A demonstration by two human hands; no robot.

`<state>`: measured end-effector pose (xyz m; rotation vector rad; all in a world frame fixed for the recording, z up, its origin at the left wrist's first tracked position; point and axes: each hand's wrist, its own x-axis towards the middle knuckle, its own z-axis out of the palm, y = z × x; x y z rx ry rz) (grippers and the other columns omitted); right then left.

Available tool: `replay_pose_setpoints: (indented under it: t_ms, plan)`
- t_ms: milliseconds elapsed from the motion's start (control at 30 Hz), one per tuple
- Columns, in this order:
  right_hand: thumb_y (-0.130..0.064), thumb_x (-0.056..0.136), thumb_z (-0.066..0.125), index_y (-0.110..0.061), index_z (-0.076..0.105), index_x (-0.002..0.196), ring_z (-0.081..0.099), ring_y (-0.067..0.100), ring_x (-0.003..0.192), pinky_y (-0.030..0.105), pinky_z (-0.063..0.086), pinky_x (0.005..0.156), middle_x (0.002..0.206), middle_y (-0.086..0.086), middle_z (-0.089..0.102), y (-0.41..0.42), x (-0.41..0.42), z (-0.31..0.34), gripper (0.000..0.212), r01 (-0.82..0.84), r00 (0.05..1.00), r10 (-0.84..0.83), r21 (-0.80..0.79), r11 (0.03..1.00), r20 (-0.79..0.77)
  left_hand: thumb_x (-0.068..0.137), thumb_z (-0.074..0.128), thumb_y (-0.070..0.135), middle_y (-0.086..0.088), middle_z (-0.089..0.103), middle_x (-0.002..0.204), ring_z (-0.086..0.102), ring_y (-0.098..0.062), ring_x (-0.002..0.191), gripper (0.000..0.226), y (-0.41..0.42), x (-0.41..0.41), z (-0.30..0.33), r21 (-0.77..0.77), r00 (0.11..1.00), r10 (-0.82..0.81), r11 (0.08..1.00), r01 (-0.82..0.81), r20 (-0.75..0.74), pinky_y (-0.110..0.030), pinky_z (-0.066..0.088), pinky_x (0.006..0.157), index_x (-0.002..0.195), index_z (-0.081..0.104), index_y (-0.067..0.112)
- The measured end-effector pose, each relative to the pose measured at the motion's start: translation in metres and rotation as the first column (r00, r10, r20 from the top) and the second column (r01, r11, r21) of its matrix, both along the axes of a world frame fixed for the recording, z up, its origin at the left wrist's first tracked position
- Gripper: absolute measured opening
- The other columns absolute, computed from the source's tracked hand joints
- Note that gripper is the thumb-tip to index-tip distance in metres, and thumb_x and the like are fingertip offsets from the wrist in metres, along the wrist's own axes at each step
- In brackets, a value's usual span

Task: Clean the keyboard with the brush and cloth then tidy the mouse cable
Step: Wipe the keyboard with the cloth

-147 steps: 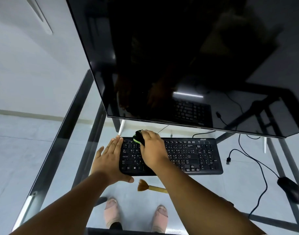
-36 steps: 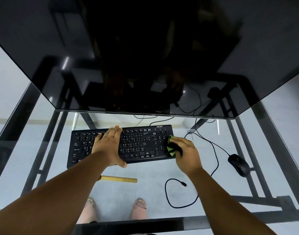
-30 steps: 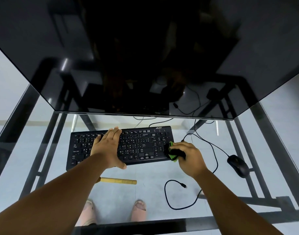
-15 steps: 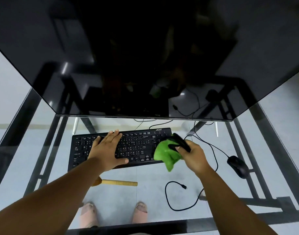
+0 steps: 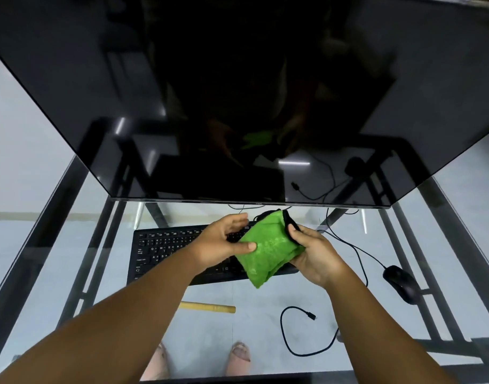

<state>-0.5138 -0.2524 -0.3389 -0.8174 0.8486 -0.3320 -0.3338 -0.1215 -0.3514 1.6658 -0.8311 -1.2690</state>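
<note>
both hands (image 5: 221, 242) (image 5: 314, 253) pinch the green cloth (image 5: 268, 250) above the keyboard's (image 5: 165, 250) right end, seemingly refolding between wipes; mouse cable (image 5: 348, 245) next.

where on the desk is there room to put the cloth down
Bare glass lies left of the keyboard, out to the desk edge. Another bare patch lies between keyboard and mouse, crossed by its cable. In front it is crowded: brush handle and looped cable end.

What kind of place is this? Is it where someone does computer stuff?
Most likely a computer desk in an office or home workspace. A big dark monitor stands on a glass table, with a black keyboard and a wired mouse before it.
</note>
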Motion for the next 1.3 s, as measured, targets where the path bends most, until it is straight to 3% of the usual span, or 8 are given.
replay_pose_setpoints:
  t_ms: [267, 433, 567, 867, 967, 1133, 1200, 1300]
  plan:
    - [-0.010, 0.098, 0.048, -0.008, 0.066, 0.101, 0.063, 0.019, 0.082, 0.034, 0.047, 0.076, 0.090, 0.006, 0.069, 0.005, 0.016, 0.008, 0.018, 0.000, 0.996, 0.002, -0.018, 1.000, 0.091, 0.064, 0.088, 0.023, -0.010, 0.070, 0.116, 0.062, -0.023, 0.114, 0.055, 0.019, 0.022, 0.002, 0.253, 0.947, -0.121, 0.947, 0.200, -0.297, -0.040, 0.040, 0.109, 0.111, 0.065, 0.007]
    - [0.000, 0.095, 0.042, -0.007, 0.059, 0.103, 0.063, 0.023, 0.085, 0.038, 0.056, 0.074, 0.094, 0.009, 0.066, 0.017, 0.016, -0.005, 0.020, -0.079, 0.994, 0.076, 0.041, 0.996, 0.078, 0.074, 0.077, 0.017, -0.014, 0.067, 0.119, 0.064, -0.027, 0.109, 0.033, 0.039, 0.019, -0.002, 0.159, 0.766, 0.343, 0.938, -0.307, -0.544, -0.045, 0.045, 0.103, 0.104, 0.066, 0.007]
    - [0.013, 0.088, 0.037, 0.000, 0.060, 0.107, 0.066, 0.025, 0.077, 0.035, 0.058, 0.071, 0.090, 0.014, 0.067, 0.042, 0.019, -0.016, 0.032, -0.280, 0.959, 0.281, 0.007, 0.960, -0.045, 0.077, 0.071, 0.016, -0.011, 0.068, 0.116, 0.063, -0.028, 0.109, 0.038, 0.055, 0.021, 0.003, 0.115, 0.600, 0.422, 0.869, -0.481, -0.680, -0.046, 0.053, 0.091, 0.114, 0.065, 0.014]
    - [0.006, 0.088, 0.045, -0.013, 0.069, 0.091, 0.064, 0.015, 0.071, 0.023, 0.053, 0.068, 0.080, 0.007, 0.071, 0.100, 0.043, -0.045, 0.031, -0.573, 0.785, 0.396, -0.316, 0.756, -0.476, 0.056, 0.088, 0.005, -0.016, 0.071, 0.100, 0.069, -0.029, 0.092, 0.051, 0.116, 0.056, 0.017, 0.090, 0.833, 0.161, 0.987, -0.133, -0.529, -0.036, 0.056, 0.078, 0.103, 0.070, 0.005]
    - [-0.020, 0.083, 0.070, -0.020, 0.071, 0.103, 0.062, 0.013, 0.079, 0.026, 0.049, 0.073, 0.094, -0.001, 0.069, 0.129, 0.053, -0.062, 0.019, -0.707, 0.697, 0.313, -0.549, 0.445, -0.645, 0.041, 0.096, 0.009, -0.018, 0.070, 0.104, 0.067, -0.032, 0.098, 0.065, 0.138, 0.069, 0.019, 0.180, 0.876, 0.107, 0.983, -0.023, -0.471, -0.040, 0.052, 0.089, 0.102, 0.071, 0.005]
    - [-0.031, 0.078, 0.073, -0.025, 0.064, 0.111, 0.060, 0.015, 0.103, 0.032, 0.053, 0.087, 0.111, -0.006, 0.054, 0.159, 0.058, -0.075, 0.034, -0.872, 0.488, 0.259, -0.479, 0.099, -0.834, 0.054, 0.088, 0.001, -0.017, 0.070, 0.111, 0.067, -0.031, 0.105, 0.067, 0.160, 0.075, 0.025, 0.319, 0.862, 0.020, 0.933, 0.166, -0.506, -0.048, 0.052, 0.093, 0.115, 0.061, 0.007]
    - [-0.026, 0.083, 0.066, -0.027, 0.064, 0.102, 0.061, 0.019, 0.099, 0.030, 0.052, 0.079, 0.107, -0.005, 0.059, 0.163, 0.055, -0.076, 0.020, -0.884, 0.467, 0.161, -0.458, 0.090, -0.870, 0.069, 0.075, -0.009, -0.014, 0.070, 0.114, 0.066, -0.031, 0.107, 0.058, 0.165, 0.074, 0.022, 0.365, 0.841, 0.008, 0.903, 0.226, -0.541, -0.055, 0.048, 0.097, 0.120, 0.059, 0.013]
    - [-0.027, 0.081, 0.066, -0.025, 0.061, 0.089, 0.064, 0.016, 0.085, 0.029, 0.052, 0.072, 0.092, -0.007, 0.068, 0.166, 0.044, -0.075, 0.010, -0.818, 0.523, 0.083, -0.473, 0.326, -0.848, 0.078, 0.066, -0.006, -0.014, 0.066, 0.122, 0.062, -0.034, 0.114, 0.051, 0.169, 0.068, 0.006, 0.331, 0.771, -0.059, 0.880, 0.340, -0.634, -0.064, 0.037, 0.103, 0.124, 0.059, 0.017]
